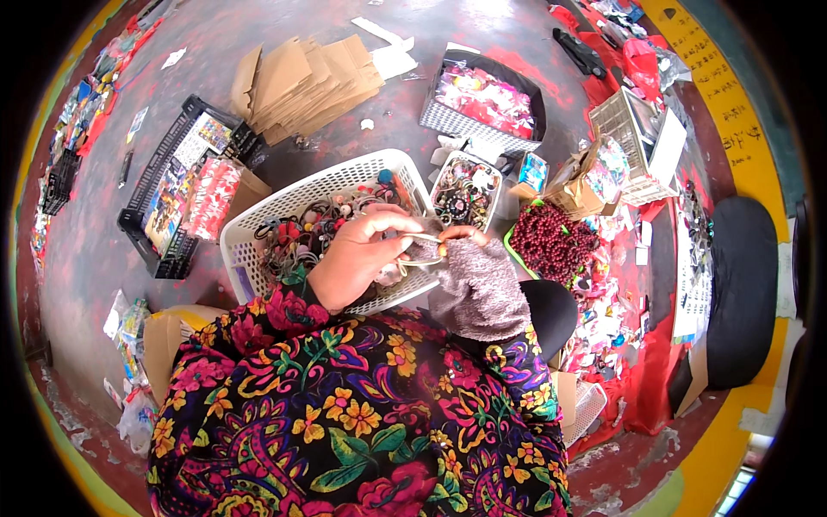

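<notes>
My left hand is raised over a white slotted basket full of hair ties and small beaded ornaments. Its fingers pinch a thin pale elastic band. My right hand, mostly covered by a grey knitted sleeve, shows only its fingertips, which grip the other end of the same band. The band is stretched between both hands just above the basket's right part. My flowered sleeves and lap fill the lower middle of the view.
A smaller tray of mixed ornaments stands behind my hands. A green basket of dark red beads sits to the right. A black crate of packets is at left, cardboard sheets behind, a grey basket of pink packets at back.
</notes>
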Demonstrator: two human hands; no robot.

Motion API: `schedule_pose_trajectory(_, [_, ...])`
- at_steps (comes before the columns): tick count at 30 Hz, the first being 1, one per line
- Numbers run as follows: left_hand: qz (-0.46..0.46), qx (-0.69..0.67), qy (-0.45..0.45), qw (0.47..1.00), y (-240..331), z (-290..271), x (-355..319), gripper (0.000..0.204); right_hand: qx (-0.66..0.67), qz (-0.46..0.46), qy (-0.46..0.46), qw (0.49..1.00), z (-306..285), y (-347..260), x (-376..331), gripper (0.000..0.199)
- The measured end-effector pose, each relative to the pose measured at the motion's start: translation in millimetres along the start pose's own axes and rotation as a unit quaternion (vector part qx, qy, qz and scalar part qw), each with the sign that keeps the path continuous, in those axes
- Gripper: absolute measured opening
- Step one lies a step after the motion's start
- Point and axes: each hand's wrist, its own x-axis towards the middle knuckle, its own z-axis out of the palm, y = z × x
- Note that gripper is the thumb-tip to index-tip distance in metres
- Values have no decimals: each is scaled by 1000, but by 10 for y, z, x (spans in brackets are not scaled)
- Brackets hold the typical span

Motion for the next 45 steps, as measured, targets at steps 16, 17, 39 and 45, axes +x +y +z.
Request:
schedule_pose_trajectory(16, [41,149,-53,987,-11,-52,-35,25,-258,-185,-26,948,-32,160,72,13])
schedule_pose_trajectory(17, [68,182,-54,979,-3,-21,-42,20,-120,-109,-28,986,-29,181,75,15])
schedule_pose_trajectory(39, [-93,4,-53,994,113,-9,-20,12,75,-72,39,994,73,-25,-28,28])
schedule_pose_trajectory(45, [-137,-37,-99,985,70,32,-4,13,-82,-69,51,993,139,-76,-65,24])
